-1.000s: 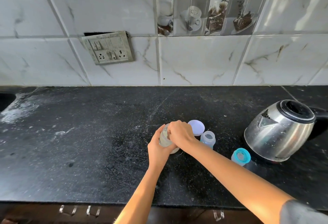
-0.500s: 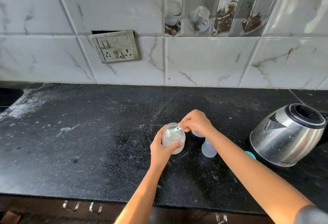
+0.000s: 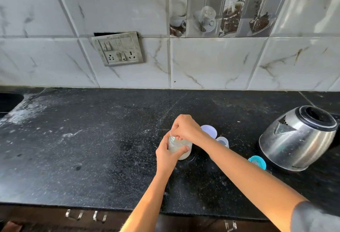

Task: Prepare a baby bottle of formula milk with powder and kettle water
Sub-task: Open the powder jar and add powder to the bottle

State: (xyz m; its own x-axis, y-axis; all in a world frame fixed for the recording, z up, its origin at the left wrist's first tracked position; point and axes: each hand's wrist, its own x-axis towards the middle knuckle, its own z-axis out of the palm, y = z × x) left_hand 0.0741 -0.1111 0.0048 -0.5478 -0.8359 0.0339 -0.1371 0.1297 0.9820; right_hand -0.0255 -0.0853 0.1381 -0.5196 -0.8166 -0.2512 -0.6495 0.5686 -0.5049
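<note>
A clear jar of white formula powder (image 3: 181, 149) stands on the black counter (image 3: 92, 149). My left hand (image 3: 166, 155) grips its side. My right hand (image 3: 185, 129) hovers over the jar's mouth with curled fingers dipped inside; the small scoop it pinched a moment ago is hidden under them. Behind my right forearm stands the clear baby bottle (image 3: 223, 141), open at the top. The jar's white lid (image 3: 209, 131) lies beyond it. A teal bottle cap (image 3: 257, 162) lies near the steel kettle (image 3: 299, 138) at the right.
A marble-tiled wall with a switch and socket plate (image 3: 118, 50) backs the counter. A sink edge (image 3: 7, 101) shows at far left, with white powder smears beside it. Drawer handles (image 3: 85, 215) line the front below the counter edge.
My right hand, which had lifted a small teal scoop above the jar's rim, has dropped back into the jar's mouth. The left hand keeps its hold on the jar.
</note>
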